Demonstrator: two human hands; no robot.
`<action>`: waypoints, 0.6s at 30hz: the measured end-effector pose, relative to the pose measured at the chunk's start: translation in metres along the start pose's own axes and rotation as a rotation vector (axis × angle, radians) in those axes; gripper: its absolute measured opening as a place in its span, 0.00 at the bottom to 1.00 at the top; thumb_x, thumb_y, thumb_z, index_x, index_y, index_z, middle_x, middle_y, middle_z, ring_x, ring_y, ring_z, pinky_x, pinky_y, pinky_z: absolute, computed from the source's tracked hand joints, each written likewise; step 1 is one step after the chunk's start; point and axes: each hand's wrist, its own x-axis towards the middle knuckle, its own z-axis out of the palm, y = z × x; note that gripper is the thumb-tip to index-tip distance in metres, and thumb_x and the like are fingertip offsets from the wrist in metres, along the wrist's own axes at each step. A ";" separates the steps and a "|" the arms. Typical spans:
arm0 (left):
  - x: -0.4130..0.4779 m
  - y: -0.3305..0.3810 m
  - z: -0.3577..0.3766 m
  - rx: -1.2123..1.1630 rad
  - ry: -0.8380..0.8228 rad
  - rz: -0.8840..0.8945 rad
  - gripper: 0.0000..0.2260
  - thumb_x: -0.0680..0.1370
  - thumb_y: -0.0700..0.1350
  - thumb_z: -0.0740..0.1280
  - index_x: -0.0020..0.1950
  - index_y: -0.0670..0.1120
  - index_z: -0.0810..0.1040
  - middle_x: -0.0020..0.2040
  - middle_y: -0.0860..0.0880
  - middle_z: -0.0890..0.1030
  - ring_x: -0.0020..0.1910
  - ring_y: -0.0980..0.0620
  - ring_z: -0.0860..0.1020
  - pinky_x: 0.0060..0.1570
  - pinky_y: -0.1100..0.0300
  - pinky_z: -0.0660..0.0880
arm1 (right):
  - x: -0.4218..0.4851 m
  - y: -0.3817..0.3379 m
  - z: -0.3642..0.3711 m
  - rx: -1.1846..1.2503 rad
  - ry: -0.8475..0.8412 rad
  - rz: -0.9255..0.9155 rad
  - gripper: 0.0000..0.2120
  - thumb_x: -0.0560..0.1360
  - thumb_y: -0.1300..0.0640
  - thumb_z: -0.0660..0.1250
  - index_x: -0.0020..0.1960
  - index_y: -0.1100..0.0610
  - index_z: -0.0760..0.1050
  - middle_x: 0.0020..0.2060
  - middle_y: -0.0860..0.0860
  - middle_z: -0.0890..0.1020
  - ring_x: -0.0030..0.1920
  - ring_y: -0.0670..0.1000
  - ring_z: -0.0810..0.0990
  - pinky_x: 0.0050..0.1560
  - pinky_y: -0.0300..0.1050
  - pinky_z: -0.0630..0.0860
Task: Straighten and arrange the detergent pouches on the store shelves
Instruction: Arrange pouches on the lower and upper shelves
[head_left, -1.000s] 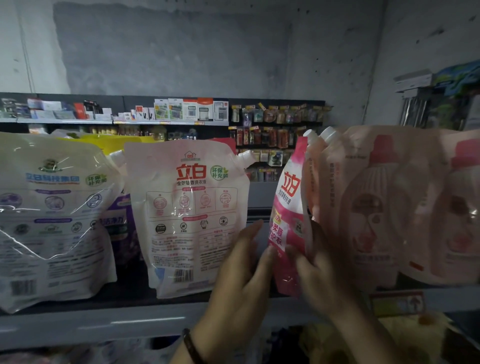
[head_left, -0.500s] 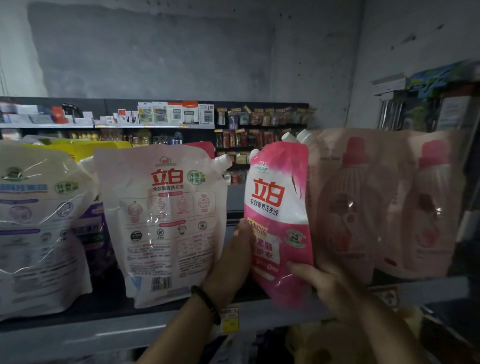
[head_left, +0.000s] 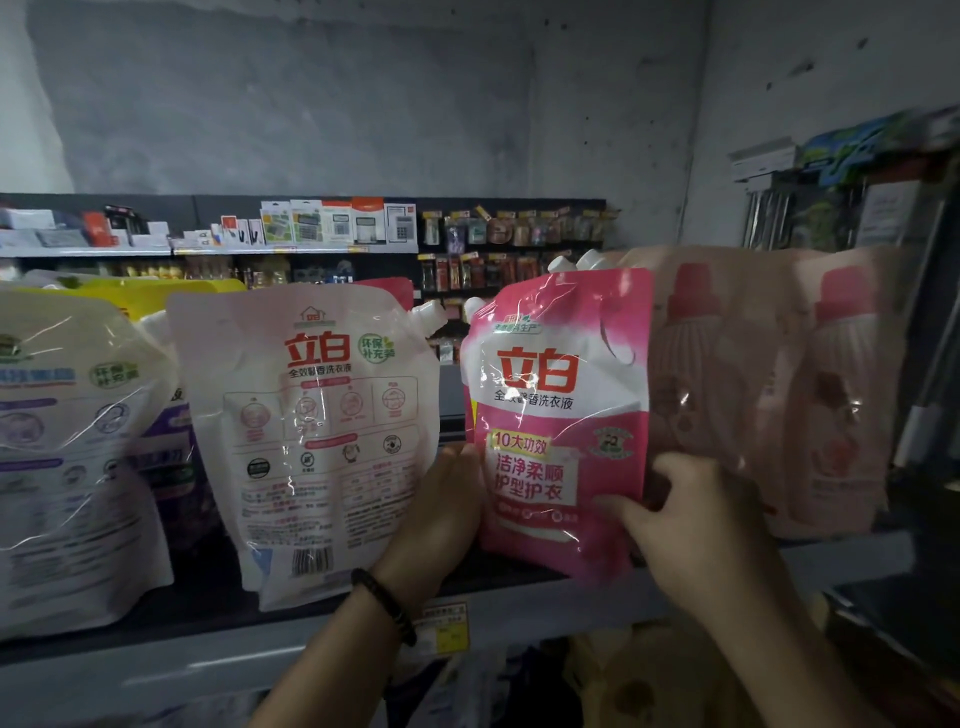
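A bright pink detergent pouch (head_left: 558, 415) stands upright on the grey shelf (head_left: 208, 670), its printed front facing me. My left hand (head_left: 441, 509) presses against its left edge, fingers behind it. Gripping its lower right side is my right hand (head_left: 691, 525), thumb on the front. To its left stands a white pouch (head_left: 311, 436) with its back label and barcode toward me. Pale pink pouches (head_left: 753, 395) crowd together on the right, just behind my right hand. Another white pouch (head_left: 67, 457) stands at far left, with a purple one (head_left: 176, 467) behind it.
A yellow price tag (head_left: 447, 626) hangs on the shelf's front edge below the pink pouch. A dark gap separates the white pouch and the pink one. Further shelves with small boxed goods (head_left: 337, 223) run along the back wall. Goods on a lower shelf (head_left: 623, 686) show dimly.
The pink pouch has been turned from edge-on to front-facing and stood upright between both hands. My right hand moved from behind it to its lower right side.
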 end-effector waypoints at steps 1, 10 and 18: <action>-0.002 0.001 -0.003 -0.022 0.026 0.000 0.16 0.89 0.47 0.49 0.56 0.52 0.77 0.50 0.63 0.75 0.47 0.72 0.74 0.41 0.75 0.68 | 0.000 0.000 0.002 -0.009 0.002 0.003 0.10 0.70 0.47 0.83 0.43 0.49 0.84 0.31 0.40 0.83 0.31 0.39 0.80 0.30 0.33 0.74; -0.015 -0.014 -0.020 0.123 0.131 0.098 0.16 0.82 0.33 0.62 0.57 0.56 0.74 0.49 0.63 0.80 0.51 0.60 0.80 0.43 0.75 0.71 | 0.007 -0.002 0.020 -0.187 0.079 -0.060 0.06 0.82 0.54 0.71 0.47 0.53 0.82 0.35 0.40 0.80 0.32 0.39 0.73 0.31 0.31 0.62; -0.022 -0.015 -0.035 0.260 0.216 0.154 0.16 0.81 0.34 0.66 0.49 0.57 0.75 0.43 0.65 0.77 0.42 0.70 0.75 0.35 0.78 0.69 | 0.012 -0.013 0.026 -0.274 0.128 -0.077 0.06 0.80 0.59 0.71 0.44 0.55 0.82 0.32 0.46 0.80 0.33 0.52 0.78 0.29 0.32 0.56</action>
